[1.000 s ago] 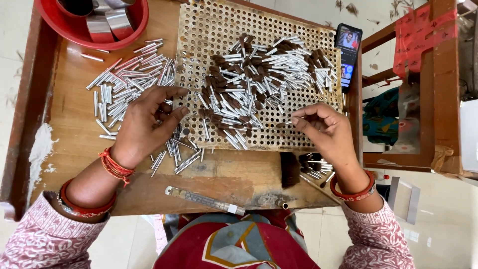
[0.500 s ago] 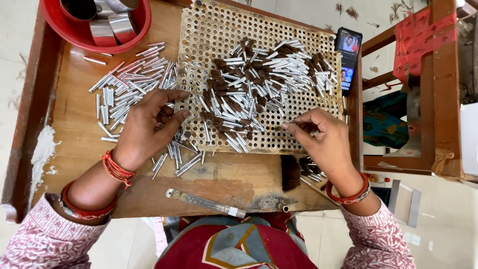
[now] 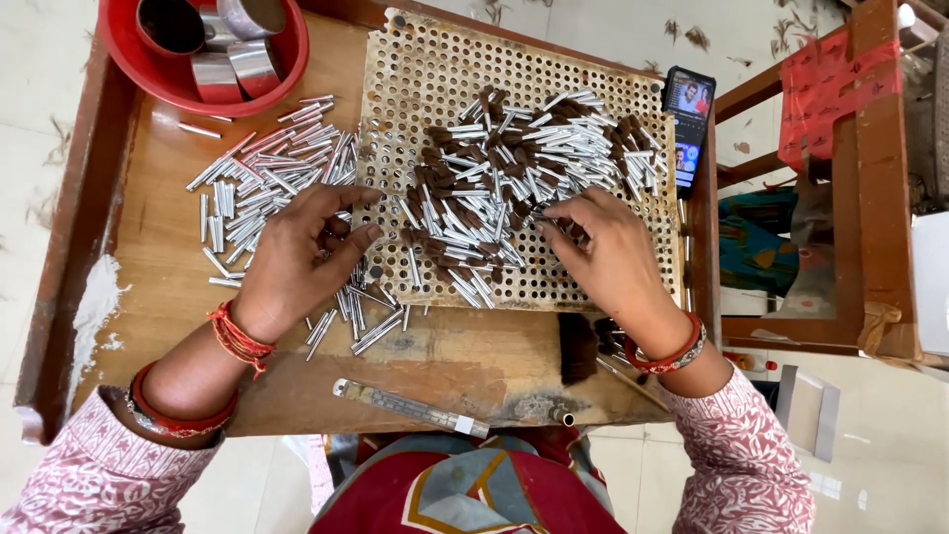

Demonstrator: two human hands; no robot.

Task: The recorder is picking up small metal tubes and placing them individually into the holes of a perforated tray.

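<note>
Dozens of thin silver tubes point(image 3: 514, 188), many brown-tipped, lie heaped on a pegboard point(image 3: 435, 79), pointing every way. I count two piles; the second pile point(image 3: 272, 178) lies on the wooden table point(image 3: 148, 247). My left hand point(image 3: 297, 262) rests half curled on tubes; my right hand point(image 3: 603, 252) pinches one tube.

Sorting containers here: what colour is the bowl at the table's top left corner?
Red; the bowl shows best in the head view.

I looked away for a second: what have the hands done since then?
The right hand moved left from the perforated board's edge to the tube heap, fingertips now touching it. The left hand stayed by the loose tubes. The red bowl and phone are unchanged.
</note>
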